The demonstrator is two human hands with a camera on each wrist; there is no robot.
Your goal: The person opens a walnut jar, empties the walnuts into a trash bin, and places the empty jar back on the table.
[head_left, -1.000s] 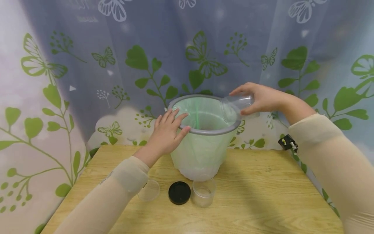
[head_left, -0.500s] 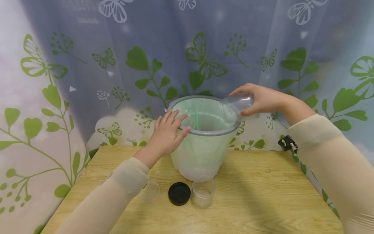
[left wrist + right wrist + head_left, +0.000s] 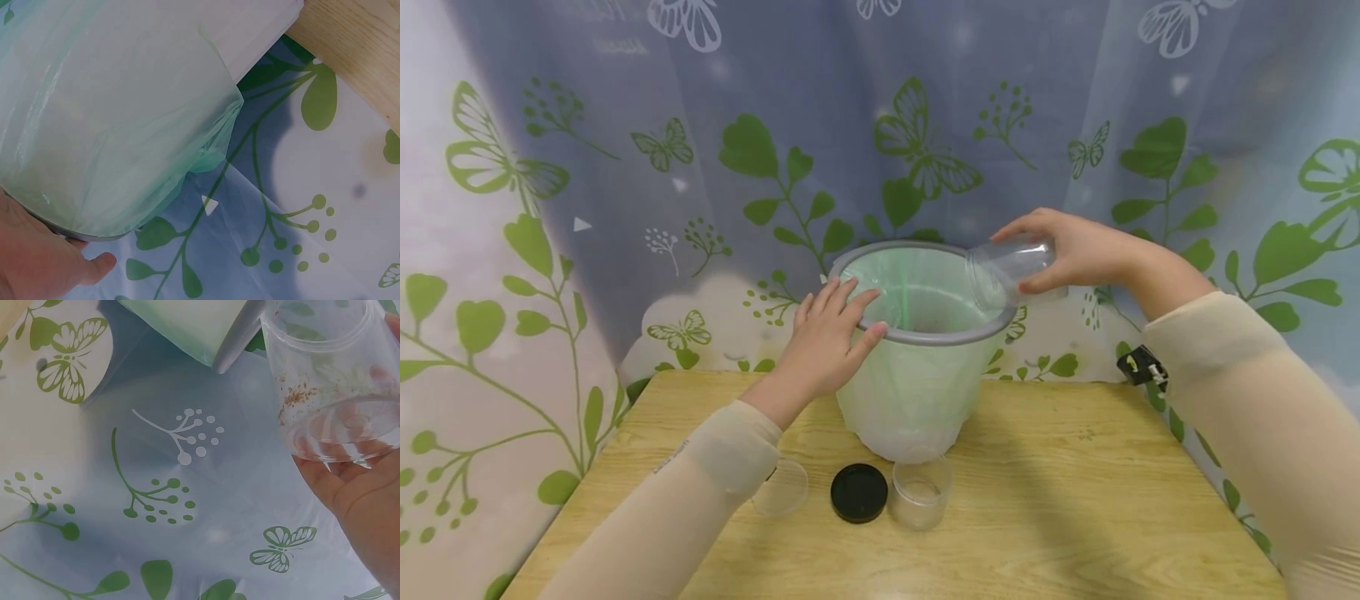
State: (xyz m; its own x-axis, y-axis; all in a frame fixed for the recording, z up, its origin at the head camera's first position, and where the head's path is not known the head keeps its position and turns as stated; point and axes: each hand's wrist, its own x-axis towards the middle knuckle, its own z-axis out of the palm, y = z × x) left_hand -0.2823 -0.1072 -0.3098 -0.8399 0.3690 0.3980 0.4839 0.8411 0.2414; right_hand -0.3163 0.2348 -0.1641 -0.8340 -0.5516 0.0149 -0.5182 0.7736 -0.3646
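Observation:
A trash bin with a grey rim and a pale green liner bag stands at the back of the table. My left hand rests on its left rim, fingers straight and spread. With fingers and thumb around it, my right hand holds a clear plastic jar tilted, its mouth over the right side of the bin. Brown crumbs cling to the jar's inner wall in the right wrist view. In the left wrist view the liner bunches at the rim.
In front of the bin on the wooden table are a clear round lid, a black lid and a clear round container. A printed curtain hangs behind, and a small black device sits beyond the table's right edge.
Both hands keep their places, and the jar stays tilted over the bin. The head view shifts only slightly.

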